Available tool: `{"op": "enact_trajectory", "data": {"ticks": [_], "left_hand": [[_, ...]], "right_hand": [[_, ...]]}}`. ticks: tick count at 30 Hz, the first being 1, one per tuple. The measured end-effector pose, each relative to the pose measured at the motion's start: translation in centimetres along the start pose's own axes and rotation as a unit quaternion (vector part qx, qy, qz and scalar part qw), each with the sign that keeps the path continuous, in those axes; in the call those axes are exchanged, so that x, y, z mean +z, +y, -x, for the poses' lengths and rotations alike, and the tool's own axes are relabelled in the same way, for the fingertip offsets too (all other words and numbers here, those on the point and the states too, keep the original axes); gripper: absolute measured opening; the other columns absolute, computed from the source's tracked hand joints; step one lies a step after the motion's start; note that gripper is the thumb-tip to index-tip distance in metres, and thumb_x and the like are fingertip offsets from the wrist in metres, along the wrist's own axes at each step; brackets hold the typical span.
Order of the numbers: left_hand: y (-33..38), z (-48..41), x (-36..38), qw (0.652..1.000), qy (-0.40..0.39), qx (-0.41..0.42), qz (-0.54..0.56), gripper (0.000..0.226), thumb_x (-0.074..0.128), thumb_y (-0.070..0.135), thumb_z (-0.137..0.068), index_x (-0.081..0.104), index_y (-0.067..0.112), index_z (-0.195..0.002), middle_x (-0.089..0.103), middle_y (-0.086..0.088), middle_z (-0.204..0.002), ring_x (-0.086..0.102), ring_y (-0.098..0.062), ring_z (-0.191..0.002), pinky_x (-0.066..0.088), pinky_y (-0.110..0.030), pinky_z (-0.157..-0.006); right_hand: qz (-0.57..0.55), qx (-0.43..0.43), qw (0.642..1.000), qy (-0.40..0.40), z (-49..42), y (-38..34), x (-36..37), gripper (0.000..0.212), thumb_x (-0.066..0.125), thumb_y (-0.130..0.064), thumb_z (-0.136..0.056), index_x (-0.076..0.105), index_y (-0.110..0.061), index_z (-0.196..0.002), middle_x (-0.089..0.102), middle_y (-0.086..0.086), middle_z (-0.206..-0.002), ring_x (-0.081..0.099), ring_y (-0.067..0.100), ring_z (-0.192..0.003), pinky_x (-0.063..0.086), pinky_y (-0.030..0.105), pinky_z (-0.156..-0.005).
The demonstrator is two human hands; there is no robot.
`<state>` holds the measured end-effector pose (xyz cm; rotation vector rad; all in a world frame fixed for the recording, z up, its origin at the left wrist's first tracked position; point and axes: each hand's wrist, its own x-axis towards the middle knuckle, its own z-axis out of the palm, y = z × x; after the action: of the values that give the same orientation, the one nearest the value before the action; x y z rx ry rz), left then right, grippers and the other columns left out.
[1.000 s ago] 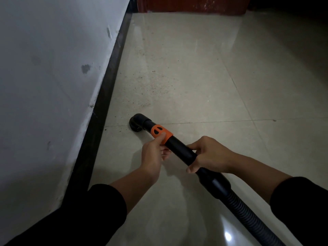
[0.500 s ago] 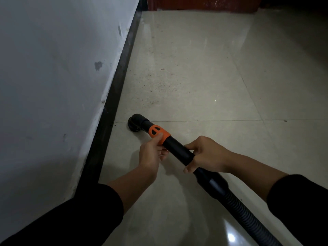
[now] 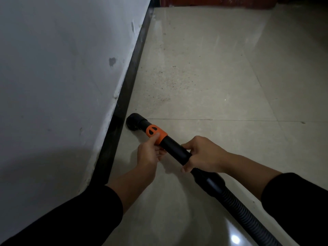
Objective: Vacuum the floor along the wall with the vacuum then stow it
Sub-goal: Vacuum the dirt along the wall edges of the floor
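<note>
A black vacuum tube [image 3: 174,148] with an orange collar [image 3: 156,133] slants across the pale tiled floor [image 3: 221,77]. Its round black nozzle [image 3: 134,122] sits on the floor close to the dark skirting board [image 3: 124,96]. My left hand [image 3: 150,153] holds the tube from below, thumb on the orange collar. My right hand [image 3: 202,153] grips the tube a little further back. A ribbed black hose [image 3: 248,213] runs from the tube to the lower right edge of the view.
A grey-white wall [image 3: 62,77] with scuff marks fills the left side. Dark specks of dirt [image 3: 168,86] lie on the tiles ahead of the nozzle. A reddish-brown wooden base [image 3: 213,1] crosses the far end of the floor.
The nozzle has slid closer to the skirting board, and the view has shifted along the wall. Both hands keep the same hold on the tube.
</note>
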<state>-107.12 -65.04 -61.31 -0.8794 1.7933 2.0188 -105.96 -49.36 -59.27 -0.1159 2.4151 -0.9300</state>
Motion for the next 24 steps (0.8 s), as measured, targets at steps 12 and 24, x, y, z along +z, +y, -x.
{"op": "enact_trajectory", "data": {"ticks": [12, 24], "left_hand": [[0.2, -0.8, -1.3, 1.000, 0.021, 0.002, 0.009, 0.018, 0.055, 0.032, -0.095, 0.058, 0.016, -0.086, 0.067, -0.010, -0.081, 0.063, -0.020, -0.071, 0.050, -0.030, -0.072], [-0.9, -0.5, -1.0, 0.999, 0.026, -0.004, 0.042, 0.020, 0.068, 0.029, -0.087, 0.062, 0.012, -0.095, 0.070, -0.013, -0.093, 0.067, -0.020, -0.082, 0.053, -0.028, -0.072]], "right_hand": [[0.022, -0.015, 1.000, -0.008, -0.9, -1.3, 0.8, 0.042, 0.081, -0.022, -0.064, 0.072, -0.020, -0.105, 0.072, 0.005, -0.076, 0.068, 0.018, -0.069, 0.059, 0.038, -0.072], [0.079, -0.034, 0.996, 0.003, -0.4, -0.8, 1.1, 0.045, 0.079, -0.025, -0.065, 0.070, -0.023, -0.108, 0.069, 0.003, -0.074, 0.066, 0.017, -0.067, 0.057, 0.034, -0.065]]}}
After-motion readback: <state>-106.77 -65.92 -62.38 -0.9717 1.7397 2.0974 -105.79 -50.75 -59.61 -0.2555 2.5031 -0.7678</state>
